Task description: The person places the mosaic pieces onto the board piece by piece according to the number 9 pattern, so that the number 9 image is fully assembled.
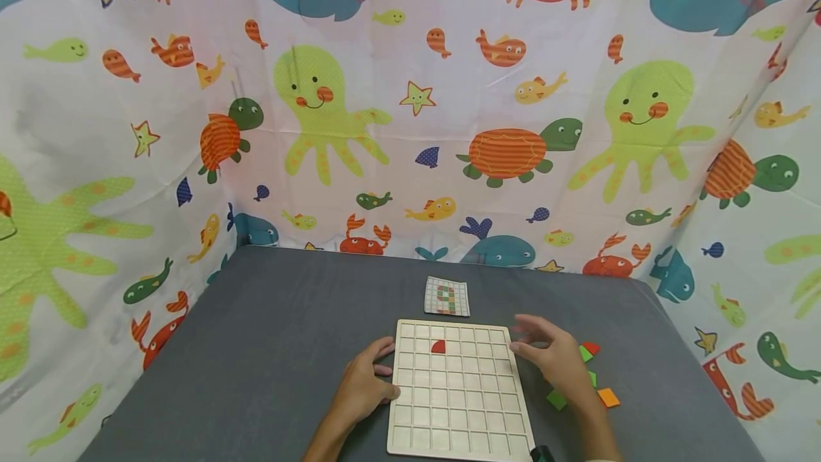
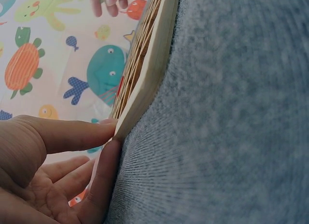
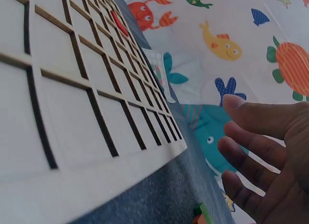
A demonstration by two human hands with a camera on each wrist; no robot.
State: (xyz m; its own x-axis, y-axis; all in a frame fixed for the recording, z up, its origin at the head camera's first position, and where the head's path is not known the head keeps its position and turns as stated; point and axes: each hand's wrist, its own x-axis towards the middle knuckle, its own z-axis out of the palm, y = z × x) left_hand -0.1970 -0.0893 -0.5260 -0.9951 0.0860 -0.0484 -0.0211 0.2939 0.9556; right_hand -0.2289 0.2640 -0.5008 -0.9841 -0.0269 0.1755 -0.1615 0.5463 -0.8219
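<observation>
A pale wooden grid board point(image 1: 460, 392) lies flat on the table. Thumb and fingertip of my left hand point(image 1: 364, 385) hold its left edge, and the left wrist view shows them meeting at the rim point(image 2: 145, 91). One red quarter-circle piece point(image 1: 438, 346) sits in a cell near the board's far left. My right hand point(image 1: 550, 351) hovers by the far right corner, fingers loosely bent and apart with nothing between them. In the right wrist view that right hand point(image 3: 265, 156) is beside the board's grid point(image 3: 91, 84).
Behind the board lies a pattern card point(image 1: 446, 296) with a coloured grid design. Right of the board, partly under my right forearm, are several loose pieces, among them a green piece point(image 1: 556, 399), an orange square point(image 1: 608, 397) and a red piece point(image 1: 591, 348). A sea-animal cloth point(image 1: 398, 212) surrounds the grey table point(image 1: 288, 319).
</observation>
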